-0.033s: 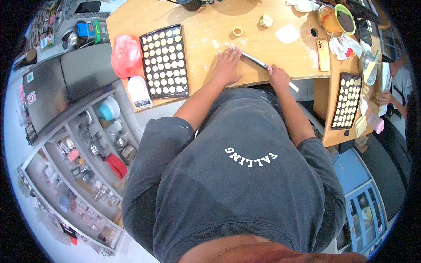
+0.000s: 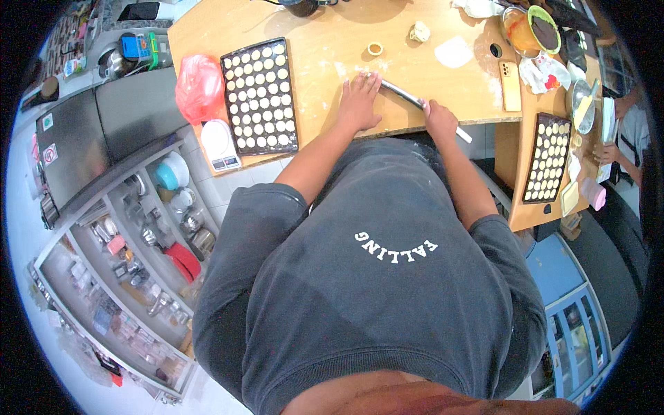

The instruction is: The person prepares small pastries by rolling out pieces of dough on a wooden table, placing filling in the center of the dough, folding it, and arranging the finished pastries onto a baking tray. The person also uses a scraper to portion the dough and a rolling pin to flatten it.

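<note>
Right hand (image 2: 440, 119) clenched around a slim, silvery, straight rod (image 2: 403, 93), which lies slantwise across the front of the wooden bench (image 2: 443, 83), near end projecting past the fist. Left hand (image 2: 358, 104) released, palm down, fingers spread at the rod's far end, presumably for steadying; contact unclear. Black rectangular tray (image 2: 292, 104) of pale rounds stands left, probably to keep them out of the rod's way. Versus earlier frame: no clear change; hands, rod, tray match.
</note>
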`<state>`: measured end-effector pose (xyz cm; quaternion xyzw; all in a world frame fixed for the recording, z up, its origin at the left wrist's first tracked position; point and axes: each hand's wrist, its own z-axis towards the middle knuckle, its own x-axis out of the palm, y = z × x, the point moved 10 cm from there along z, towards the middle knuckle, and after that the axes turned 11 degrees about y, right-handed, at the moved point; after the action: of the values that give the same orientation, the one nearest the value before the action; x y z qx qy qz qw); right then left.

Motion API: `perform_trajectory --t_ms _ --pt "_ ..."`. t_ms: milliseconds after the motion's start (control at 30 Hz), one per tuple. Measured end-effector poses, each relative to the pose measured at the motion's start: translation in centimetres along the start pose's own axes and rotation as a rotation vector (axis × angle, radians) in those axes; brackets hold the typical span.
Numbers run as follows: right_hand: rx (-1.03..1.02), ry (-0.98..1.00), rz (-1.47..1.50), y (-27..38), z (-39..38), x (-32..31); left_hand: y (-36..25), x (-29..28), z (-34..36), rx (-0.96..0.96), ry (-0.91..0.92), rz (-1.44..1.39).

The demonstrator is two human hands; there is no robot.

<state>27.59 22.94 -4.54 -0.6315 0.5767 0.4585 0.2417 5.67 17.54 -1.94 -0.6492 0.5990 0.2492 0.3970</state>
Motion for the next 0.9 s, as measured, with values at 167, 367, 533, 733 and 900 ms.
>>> perform_trajectory --t_ms 167,367,533,733,900 --pt "0.082 0.029 0.074 -1.2 1.7 -0.5 -0.1 -1.0 1.2 -0.048 0.077 0.018" --pt "0.206 0.106 0.115 -2.3 2.0 1.0 0.9 1.2 -1.9 -0.022 0.006 -0.009" --pt "0.140 0.155 0.164 -1.9 2.0 0.3 2.0 3.3 -3.5 -0.029 -0.080 -0.041" --pt "0.044 0.123 0.272 -1.2 0.7 -1.1 1.3 2.3 -3.4 -0.020 -0.171 -0.097" --pt "0.004 0.175 0.125 -0.2 0.2 -0.8 1.3 0.9 -3.0 -0.018 -0.246 -0.155"
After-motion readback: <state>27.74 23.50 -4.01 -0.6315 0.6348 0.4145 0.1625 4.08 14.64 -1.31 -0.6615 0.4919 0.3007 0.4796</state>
